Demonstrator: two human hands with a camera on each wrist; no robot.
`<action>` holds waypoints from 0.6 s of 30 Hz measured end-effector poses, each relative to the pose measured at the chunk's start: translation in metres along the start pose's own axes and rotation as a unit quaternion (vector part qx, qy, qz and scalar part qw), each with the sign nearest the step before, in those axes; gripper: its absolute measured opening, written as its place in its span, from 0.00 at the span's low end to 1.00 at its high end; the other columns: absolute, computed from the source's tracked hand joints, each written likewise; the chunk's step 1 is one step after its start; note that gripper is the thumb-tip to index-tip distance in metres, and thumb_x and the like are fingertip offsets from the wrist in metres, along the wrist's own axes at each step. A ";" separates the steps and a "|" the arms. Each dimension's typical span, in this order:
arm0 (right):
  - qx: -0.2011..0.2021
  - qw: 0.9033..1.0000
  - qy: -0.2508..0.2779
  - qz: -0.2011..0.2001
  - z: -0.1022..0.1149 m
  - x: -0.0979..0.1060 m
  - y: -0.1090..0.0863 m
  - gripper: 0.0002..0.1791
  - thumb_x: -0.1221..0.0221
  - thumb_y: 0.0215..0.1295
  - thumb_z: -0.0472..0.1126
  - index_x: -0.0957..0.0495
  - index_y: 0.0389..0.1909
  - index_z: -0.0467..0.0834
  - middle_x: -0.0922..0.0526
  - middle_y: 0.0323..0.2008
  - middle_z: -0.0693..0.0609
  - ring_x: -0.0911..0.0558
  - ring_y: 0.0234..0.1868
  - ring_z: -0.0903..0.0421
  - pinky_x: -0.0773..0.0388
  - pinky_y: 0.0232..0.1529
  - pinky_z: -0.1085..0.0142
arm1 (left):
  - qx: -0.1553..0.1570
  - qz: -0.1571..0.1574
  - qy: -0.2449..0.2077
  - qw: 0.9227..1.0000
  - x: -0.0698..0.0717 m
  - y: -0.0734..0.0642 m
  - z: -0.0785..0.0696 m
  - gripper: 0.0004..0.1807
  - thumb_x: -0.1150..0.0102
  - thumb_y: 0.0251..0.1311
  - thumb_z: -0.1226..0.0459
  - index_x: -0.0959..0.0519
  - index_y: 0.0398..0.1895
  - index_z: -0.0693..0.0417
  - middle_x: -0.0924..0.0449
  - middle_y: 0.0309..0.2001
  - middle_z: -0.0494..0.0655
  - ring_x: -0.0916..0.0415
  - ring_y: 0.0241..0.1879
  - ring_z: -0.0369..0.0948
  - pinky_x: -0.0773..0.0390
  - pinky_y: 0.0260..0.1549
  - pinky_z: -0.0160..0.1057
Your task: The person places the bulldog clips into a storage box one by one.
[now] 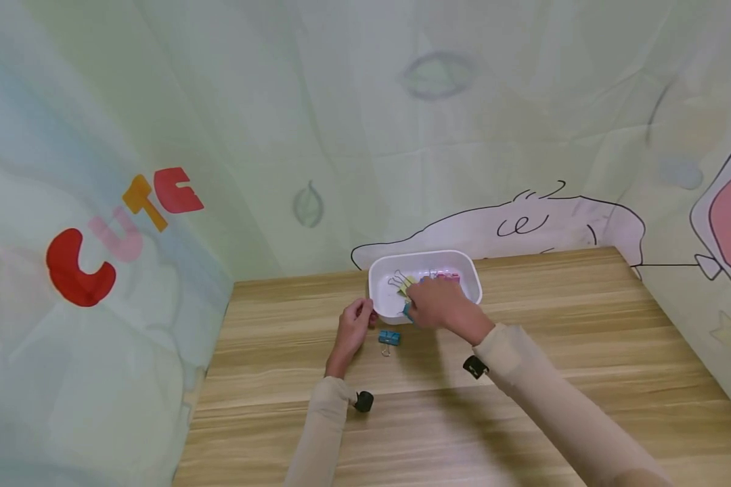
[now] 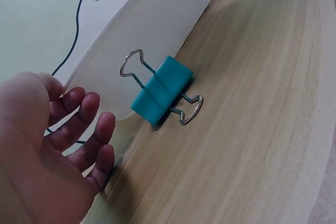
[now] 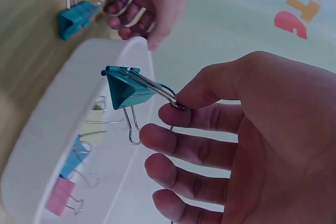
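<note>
My right hand (image 1: pixel 438 302) pinches a teal binder clip (image 3: pixel 128 88) by one wire handle between thumb and index finger, over the white plastic box (image 1: pixel 478 297). Its other three fingers are spread apart in the right wrist view. At the box's near left corner, my left hand (image 1: pixel 355 328) holds the rim between thumb and index finger, with the other fingers loosely bent. A second teal binder clip (image 2: pixel 161 90) rests on the table beside the box, close to the left hand, both wire handles folded out.
Inside the box are a yellow binder clip (image 3: pixel 92 127), a blue binder clip (image 3: pixel 75 157) and a pink binder clip (image 3: pixel 60 195). The box stands near the back edge of the wooden table (image 1: pixel 280 365). A printed curtain (image 1: pixel 365 135) hangs right behind it.
</note>
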State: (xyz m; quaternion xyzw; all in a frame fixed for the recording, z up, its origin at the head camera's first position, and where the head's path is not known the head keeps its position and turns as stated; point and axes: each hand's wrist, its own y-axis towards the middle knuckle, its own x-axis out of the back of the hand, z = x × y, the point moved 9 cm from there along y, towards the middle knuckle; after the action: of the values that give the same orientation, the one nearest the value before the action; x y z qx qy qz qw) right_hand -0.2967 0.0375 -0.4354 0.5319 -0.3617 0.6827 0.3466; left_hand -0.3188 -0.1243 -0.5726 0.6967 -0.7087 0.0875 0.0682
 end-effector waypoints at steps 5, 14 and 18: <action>-0.005 1.000 -0.014 0.001 0.002 0.011 0.010 0.06 0.40 0.68 0.42 0.20 0.34 0.44 0.24 0.27 0.49 0.25 0.28 0.50 0.26 0.27 0.56 | -0.003 0.000 -0.004 1.000 0.000 -0.001 -0.001 0.20 0.54 0.82 0.58 0.21 0.47 0.69 0.19 0.40 0.59 0.19 0.41 0.52 0.15 0.44 0.46; -0.008 1.000 -0.017 0.023 0.008 0.017 0.028 0.08 0.40 0.71 0.45 0.19 0.41 0.44 0.23 0.29 0.49 0.25 0.29 0.50 0.27 0.30 0.58 | -0.012 0.003 -0.017 1.000 0.001 0.000 -0.002 0.22 0.54 0.83 0.59 0.22 0.47 0.73 0.19 0.40 0.63 0.20 0.42 0.59 0.15 0.46 0.56; -0.009 1.000 -0.013 0.026 0.008 0.018 0.032 0.08 0.40 0.71 0.45 0.19 0.40 0.44 0.22 0.29 0.49 0.24 0.30 0.50 0.25 0.32 0.57 | -0.011 0.003 -0.014 1.000 0.001 0.001 -0.001 0.21 0.55 0.83 0.59 0.22 0.47 0.73 0.18 0.40 0.64 0.19 0.42 0.58 0.15 0.45 0.54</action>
State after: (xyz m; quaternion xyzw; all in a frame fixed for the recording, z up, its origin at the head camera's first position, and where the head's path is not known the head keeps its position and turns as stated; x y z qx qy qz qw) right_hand -0.3244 0.0163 -0.4202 0.5278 -0.3862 0.6814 0.3285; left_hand -0.3196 -0.1250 -0.5719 0.6948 -0.7128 0.0700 0.0654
